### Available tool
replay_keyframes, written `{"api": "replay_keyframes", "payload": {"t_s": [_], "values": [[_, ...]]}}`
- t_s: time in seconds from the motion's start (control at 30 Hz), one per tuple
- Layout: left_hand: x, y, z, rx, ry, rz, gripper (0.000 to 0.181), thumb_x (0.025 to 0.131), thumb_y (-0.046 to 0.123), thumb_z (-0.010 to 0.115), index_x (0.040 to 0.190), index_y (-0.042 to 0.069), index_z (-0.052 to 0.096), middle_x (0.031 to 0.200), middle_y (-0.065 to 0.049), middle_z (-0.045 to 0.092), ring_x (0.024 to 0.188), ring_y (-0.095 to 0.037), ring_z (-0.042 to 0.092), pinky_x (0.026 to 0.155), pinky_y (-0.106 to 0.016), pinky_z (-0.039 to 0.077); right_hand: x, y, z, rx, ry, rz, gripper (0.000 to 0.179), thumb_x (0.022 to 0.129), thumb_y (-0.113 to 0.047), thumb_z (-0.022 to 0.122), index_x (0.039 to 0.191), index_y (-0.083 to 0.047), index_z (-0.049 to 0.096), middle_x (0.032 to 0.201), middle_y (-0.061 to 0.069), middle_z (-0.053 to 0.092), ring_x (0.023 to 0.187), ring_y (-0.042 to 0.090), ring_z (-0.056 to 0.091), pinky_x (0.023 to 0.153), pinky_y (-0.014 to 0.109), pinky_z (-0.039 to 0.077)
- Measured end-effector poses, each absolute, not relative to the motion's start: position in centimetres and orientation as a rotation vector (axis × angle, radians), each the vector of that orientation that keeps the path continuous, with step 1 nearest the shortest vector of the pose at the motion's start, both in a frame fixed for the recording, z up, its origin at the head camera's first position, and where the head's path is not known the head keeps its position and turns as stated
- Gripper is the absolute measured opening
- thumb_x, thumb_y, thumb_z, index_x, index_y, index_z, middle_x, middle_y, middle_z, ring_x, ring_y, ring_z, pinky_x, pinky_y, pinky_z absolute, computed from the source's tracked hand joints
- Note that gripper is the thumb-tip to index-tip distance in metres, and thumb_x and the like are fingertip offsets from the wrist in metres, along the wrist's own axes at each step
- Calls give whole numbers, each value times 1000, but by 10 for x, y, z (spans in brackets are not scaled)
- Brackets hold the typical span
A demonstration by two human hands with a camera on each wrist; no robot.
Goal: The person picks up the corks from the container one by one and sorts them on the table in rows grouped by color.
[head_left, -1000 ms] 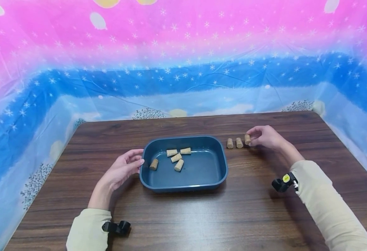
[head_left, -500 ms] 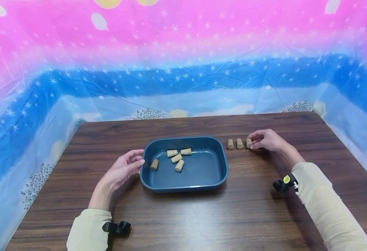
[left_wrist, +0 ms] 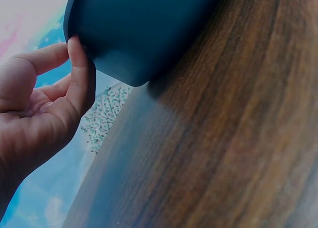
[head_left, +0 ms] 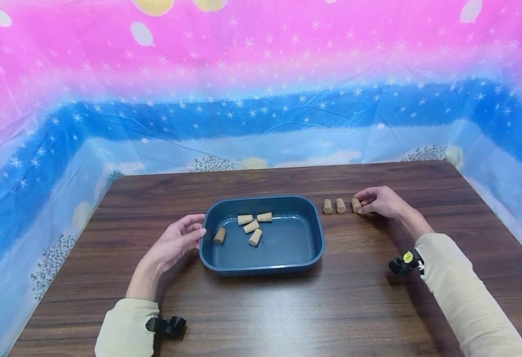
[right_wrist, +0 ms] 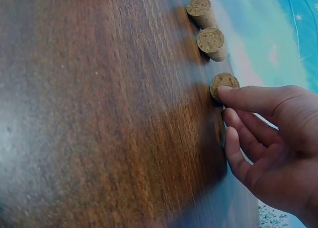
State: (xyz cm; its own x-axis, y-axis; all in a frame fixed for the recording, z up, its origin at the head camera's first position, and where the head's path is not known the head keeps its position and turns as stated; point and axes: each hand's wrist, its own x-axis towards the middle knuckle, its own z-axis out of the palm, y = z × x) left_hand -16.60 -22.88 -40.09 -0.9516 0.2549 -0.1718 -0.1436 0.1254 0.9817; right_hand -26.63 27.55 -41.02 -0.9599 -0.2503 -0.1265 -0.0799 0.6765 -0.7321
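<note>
My left hand (head_left: 174,241) grips the left end of a dark blue rectangular basin (head_left: 261,269), thumb and fingers at its rim. In the left wrist view, the thumb and a finger pinch the basin's edge (left_wrist: 144,39). Several tapered corks lie inside, among them a darker cork (head_left: 219,236) near the left wall. To the right of the basin, my right hand (head_left: 382,202) pinches an upright cork (head_left: 356,205) on the table. In the right wrist view, the thumb presses against that cork (right_wrist: 223,81). Two more corks (head_left: 341,206) stand upright to its left, in a row.
The dark wood-grain table (head_left: 270,317) ends at a back edge beyond the corks. A pink and blue patterned cloth (head_left: 261,109) hangs around the table's back and sides. Black wrist cameras (head_left: 404,263) sit on both beige sleeves.
My right hand has lowered its cork to the table beside the other two, then shifted it slightly right, widening the gap. My left hand and the basin have stayed in place.
</note>
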Motion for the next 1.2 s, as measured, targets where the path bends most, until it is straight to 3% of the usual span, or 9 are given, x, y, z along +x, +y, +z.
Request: {"api": "replay_keyframes", "payload": {"t_s": [1.2], "values": [[-167,-230,-403,106,2111,1900,58,97,15,60,144,-2,33,117,-22,50,91,-17,61,83,-27,53,-264,273,-403,-267,2614,-1165,54,82,-8,76,126,13,53,120,29,58,106,34,57,78,24,49]]}}
